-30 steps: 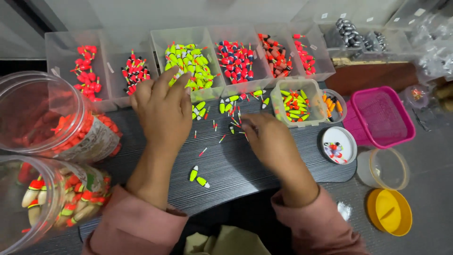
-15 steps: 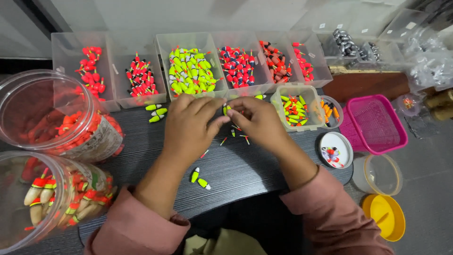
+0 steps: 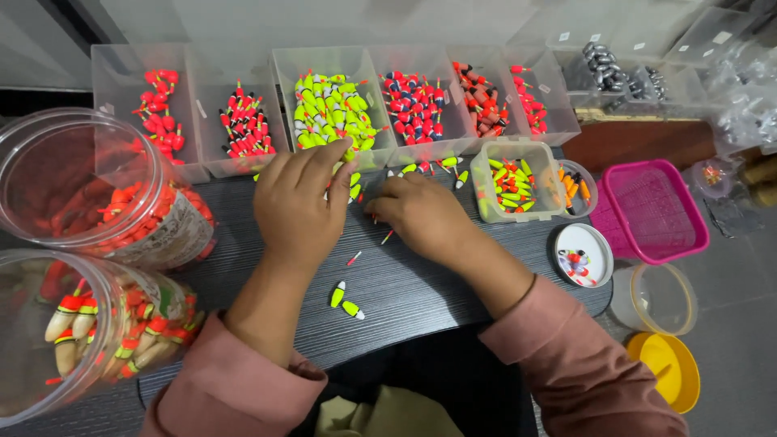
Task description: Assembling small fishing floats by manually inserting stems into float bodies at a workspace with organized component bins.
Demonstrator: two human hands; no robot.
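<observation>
My left hand (image 3: 298, 202) rests palm down on the dark table (image 3: 421, 283), fingers reaching to a scatter of small yellow-green fishing floats (image 3: 353, 183) just below the clear tray of yellow-green floats (image 3: 330, 109). My right hand (image 3: 419, 212) lies beside it, fingers curled over small loose floats; what it holds is hidden. Two yellow-green floats (image 3: 346, 301) lie near me, and thin red-tipped sticks (image 3: 354, 258) lie between my hands.
Clear trays of red floats (image 3: 162, 121), red-black floats (image 3: 247, 129), and red-blue floats (image 3: 417, 105) line the back. Two big clear jars (image 3: 89, 267) of floats lie at left. A small clear box (image 3: 510, 182), pink basket (image 3: 651, 210), white lid (image 3: 581, 255) and yellow lid (image 3: 668, 368) are at right.
My left hand came back from the yellow-green tray to the table, then shifted left. My right hand moved left toward the loose floats beside it.
</observation>
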